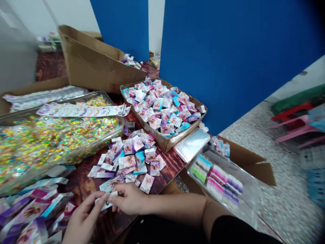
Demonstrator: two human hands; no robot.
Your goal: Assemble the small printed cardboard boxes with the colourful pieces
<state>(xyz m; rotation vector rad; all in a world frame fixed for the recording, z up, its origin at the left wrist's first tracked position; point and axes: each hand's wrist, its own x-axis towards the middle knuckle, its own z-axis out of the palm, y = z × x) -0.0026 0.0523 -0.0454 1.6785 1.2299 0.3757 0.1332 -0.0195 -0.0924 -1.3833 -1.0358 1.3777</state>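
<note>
Near the front edge of the dark wood table, a small white card or flat box with a dark mark is pinched between both hands. My left hand holds its left end with thumb and fingers. The right end is gripped by my right hand. Just beyond the hands lies a loose pile of small printed boxes in white, purple, pink and blue. At the lower left, more printed boxes, unfolded or flattened, are heaped beside my left hand.
A clear tray of colourful small packets fills the left, with sticker strips across it. Behind stand a cardboard tray of printed boxes and a tall carton. At right are clear bags and a container of coloured bundles.
</note>
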